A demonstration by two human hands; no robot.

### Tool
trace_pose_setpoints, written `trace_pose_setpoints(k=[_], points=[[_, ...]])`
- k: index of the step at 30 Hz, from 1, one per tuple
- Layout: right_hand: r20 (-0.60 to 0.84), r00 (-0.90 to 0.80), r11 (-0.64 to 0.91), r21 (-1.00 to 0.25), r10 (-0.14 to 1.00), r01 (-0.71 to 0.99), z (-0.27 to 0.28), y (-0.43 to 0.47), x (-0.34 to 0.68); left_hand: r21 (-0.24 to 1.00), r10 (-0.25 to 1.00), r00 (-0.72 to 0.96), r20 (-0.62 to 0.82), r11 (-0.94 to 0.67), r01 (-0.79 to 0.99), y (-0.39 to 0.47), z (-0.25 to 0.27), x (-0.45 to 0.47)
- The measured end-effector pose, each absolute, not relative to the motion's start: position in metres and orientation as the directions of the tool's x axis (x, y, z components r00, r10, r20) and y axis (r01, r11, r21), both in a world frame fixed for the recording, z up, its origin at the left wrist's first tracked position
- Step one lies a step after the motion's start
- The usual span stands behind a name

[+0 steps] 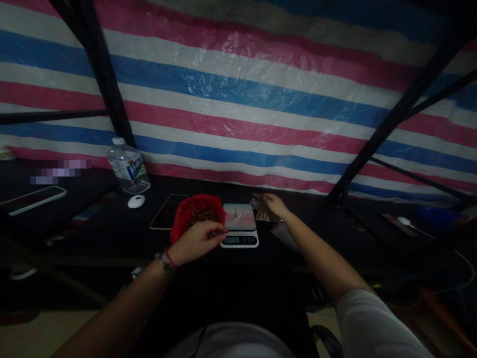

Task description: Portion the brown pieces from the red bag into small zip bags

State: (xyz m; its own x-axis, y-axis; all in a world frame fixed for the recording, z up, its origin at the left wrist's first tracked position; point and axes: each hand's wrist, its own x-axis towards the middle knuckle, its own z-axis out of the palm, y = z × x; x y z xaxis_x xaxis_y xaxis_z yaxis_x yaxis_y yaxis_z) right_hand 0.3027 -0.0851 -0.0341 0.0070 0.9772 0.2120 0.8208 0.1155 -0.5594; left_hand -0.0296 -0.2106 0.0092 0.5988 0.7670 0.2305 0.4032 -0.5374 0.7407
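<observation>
My left hand (197, 241) is over the front edge of a red plastic bag (179, 219) full of small brown pieces (203, 214). Its fingers come together in a pinch by the left side of a kitchen scale (239, 241), and whatever they hold is too small to make out. The scale has a silver plate and a lit display, whose figures I cannot read. Right of it, my right hand (276, 205) grips the top of a small clear plastic bag (263, 211) with brown bits in it. Another clear bag (285, 236) lies below my right wrist.
A phone (162, 214) lies left of the red bag. Behind it stand a clear plastic bottle (130, 169) and a white rounded object (136, 201). Another phone (33, 199) rests far left. Dark frame posts (372, 134) and a striped sheet (238, 99) bound the black table (201, 181).
</observation>
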Motion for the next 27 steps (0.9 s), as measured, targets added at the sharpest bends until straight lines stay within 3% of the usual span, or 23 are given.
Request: trace_pose_setpoints(k=[4, 7, 9, 12, 16, 21, 24, 27], points=[[0.352, 0.182, 0.194, -0.8, 0.918, 0.567, -0.017, -0.096, 0.295, 0.766, 0.801, 0.537, 0.262, -0.512, 0.389, -0.213, 0.01, -0.026], [0.28, 0.288, 0.249, -0.959, 0.916, 0.138, 0.004, -0.126, 0.272, 0.849, 0.867, 0.406, 0.288, -0.427, 0.311, -0.213, 0.006, -0.021], [0.185, 0.171, 0.208, -0.97, 0.968, -0.13, 0.018, -0.153, 0.25, 0.917, 0.901, 0.342, 0.268, -0.348, 0.197, -0.213, 0.004, -0.018], [0.103, 0.022, 0.105, -0.949, 0.994, -0.297, 0.033, -0.196, 0.214, 0.969, 0.912, 0.351, 0.211, -0.241, 0.046, -0.218, 0.006, -0.014], [0.054, -0.116, 0.02, -0.961, 0.992, -0.277, 0.034, -0.231, 0.184, 0.981, 0.894, 0.407, 0.187, -0.191, -0.03, -0.229, 0.017, -0.014], [0.071, -0.162, 0.046, -0.987, 0.984, -0.152, 0.019, -0.239, 0.183, 0.993, 0.865, 0.487, 0.118, -0.103, -0.056, -0.238, 0.021, -0.014], [0.189, -0.025, 0.19, -0.981, 0.982, 0.037, 0.013, -0.237, 0.191, 0.997, 0.851, 0.52, 0.079, -0.059, -0.056, -0.241, 0.021, -0.011], [0.365, 0.081, 0.329, -0.899, 0.928, 0.289, 0.016, -0.243, 0.2, 0.997, 0.847, 0.526, 0.075, -0.05, -0.062, -0.245, 0.023, -0.009]])
